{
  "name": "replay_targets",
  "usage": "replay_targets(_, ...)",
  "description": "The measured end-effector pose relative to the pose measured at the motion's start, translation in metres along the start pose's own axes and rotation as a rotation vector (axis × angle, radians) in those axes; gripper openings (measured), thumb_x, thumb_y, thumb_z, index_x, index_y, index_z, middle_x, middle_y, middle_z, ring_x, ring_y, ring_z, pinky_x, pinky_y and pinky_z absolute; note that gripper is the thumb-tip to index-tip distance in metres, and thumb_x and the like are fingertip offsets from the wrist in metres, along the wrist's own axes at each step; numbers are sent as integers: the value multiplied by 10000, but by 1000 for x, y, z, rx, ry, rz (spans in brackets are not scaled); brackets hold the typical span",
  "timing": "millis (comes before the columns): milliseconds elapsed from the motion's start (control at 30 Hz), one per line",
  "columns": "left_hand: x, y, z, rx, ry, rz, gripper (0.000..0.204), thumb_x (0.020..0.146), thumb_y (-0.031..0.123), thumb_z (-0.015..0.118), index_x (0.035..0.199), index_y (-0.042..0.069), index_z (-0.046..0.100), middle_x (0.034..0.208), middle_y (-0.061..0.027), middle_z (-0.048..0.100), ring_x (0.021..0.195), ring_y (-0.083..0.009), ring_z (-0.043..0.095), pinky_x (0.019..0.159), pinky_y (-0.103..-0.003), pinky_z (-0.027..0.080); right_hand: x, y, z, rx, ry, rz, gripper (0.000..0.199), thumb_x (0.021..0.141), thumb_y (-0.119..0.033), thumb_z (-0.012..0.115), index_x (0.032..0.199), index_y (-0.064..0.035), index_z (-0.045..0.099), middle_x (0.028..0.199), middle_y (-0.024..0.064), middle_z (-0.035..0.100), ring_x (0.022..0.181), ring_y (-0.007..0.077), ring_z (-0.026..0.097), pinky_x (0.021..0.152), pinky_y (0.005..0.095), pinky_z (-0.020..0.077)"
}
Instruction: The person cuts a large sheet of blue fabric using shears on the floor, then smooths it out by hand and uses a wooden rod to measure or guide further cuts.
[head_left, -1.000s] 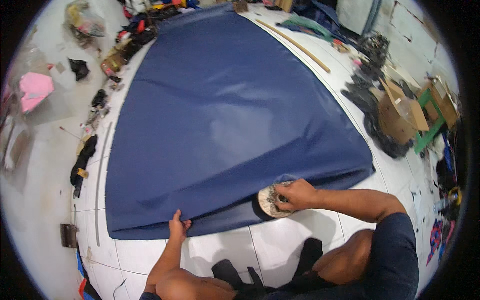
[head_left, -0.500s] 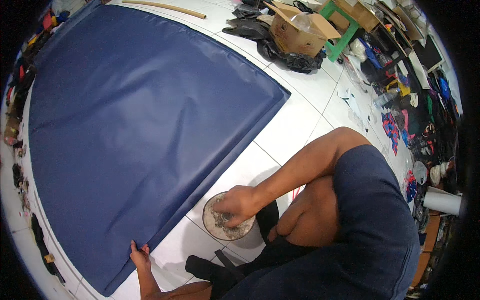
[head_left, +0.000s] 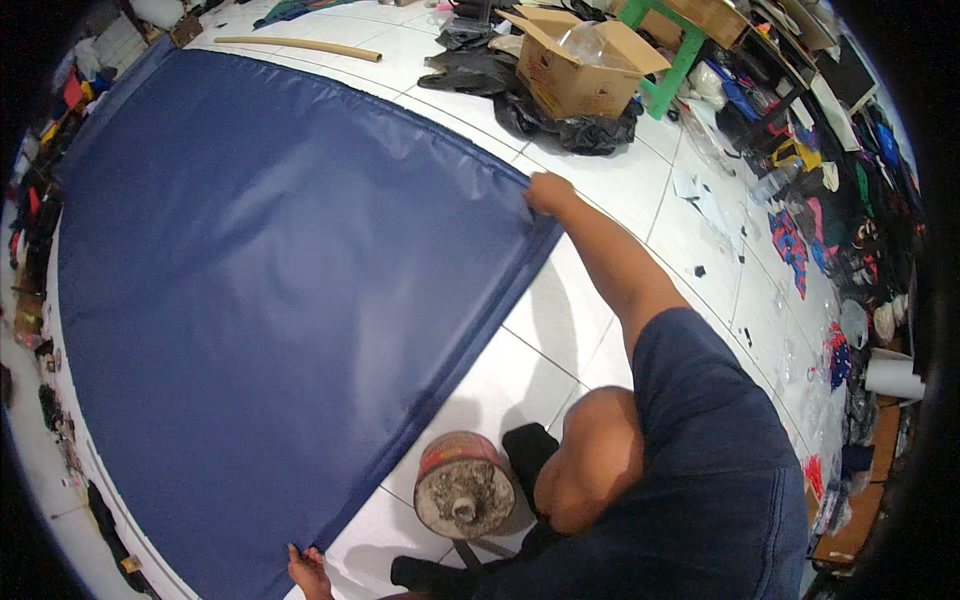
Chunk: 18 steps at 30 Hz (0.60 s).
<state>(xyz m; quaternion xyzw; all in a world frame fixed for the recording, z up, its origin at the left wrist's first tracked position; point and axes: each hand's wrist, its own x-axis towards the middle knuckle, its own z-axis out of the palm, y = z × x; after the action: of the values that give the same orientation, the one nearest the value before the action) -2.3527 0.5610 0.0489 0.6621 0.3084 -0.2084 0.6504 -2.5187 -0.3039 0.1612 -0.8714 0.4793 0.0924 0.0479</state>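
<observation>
A large navy-blue sheet of smooth, coated-looking fabric (head_left: 290, 270) lies spread over the floor with soft creases. At its far right corner, my right hand (head_left: 550, 194) is closed on the edge, arm stretched out. My left hand (head_left: 309, 574) pinches the near edge at the bottom of the view; part of it is cut off by the frame. Between my knee and the sheet stands a round reddish tin (head_left: 466, 490), its top crusted with grey and a pale knob in the middle. The sheet's right-hand border looks folded or doubled.
White floor tiles (head_left: 600, 250) surround the sheet. Beyond it lie a tan pole (head_left: 300, 47), black plastic bags (head_left: 480, 72), an open cardboard box (head_left: 580, 75) and a green stool (head_left: 675, 65). Cloth and clutter (head_left: 850, 230) heap along the right; more junk lines the left wall.
My right hand has left the tin and reached out to the sheet's far corner, taking hold there. My left hand stays on the near edge. The tin now shows its reddish side.
</observation>
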Motion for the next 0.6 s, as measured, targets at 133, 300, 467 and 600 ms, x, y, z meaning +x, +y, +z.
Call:
replay_targets(133,16,-8,-23,59,-19,55,321,978,373,545,865,73,523,675,-16,485,613,-148,518,556,-250,434,2,5,51,48,127,145,478,877,-434,585,1177,-64,614,1035,195,673,1002,329,652,911,445,496)
replay_targets(300,-12,0,-14,1066,90,782,141,894,182,633,897,45,665,604,-107,604,509,-224,519,491,-417,445,12,18,54,394,90,51,537,783,-468,693,1106,-51,590,1066,197,665,1006,349,645,867,429,496)
replay_targets(467,-39,4,33,626,103,401,244,923,128,625,706,54,542,582,-46,534,491,-168,482,454,-336,412,22,44,52,318,121,111,560,765,-495,727,1085,-54,598,1022,190,678,993,351,648,832,436,506)
replay_targets(600,-54,8,55,151,183,132,294,926,146,633,672,66,508,573,-37,516,469,-150,461,451,-311,396,10,31,53,215,119,193,541,774,-553,701,986,-60,638,987,173,686,951,339,657,794,442,513)
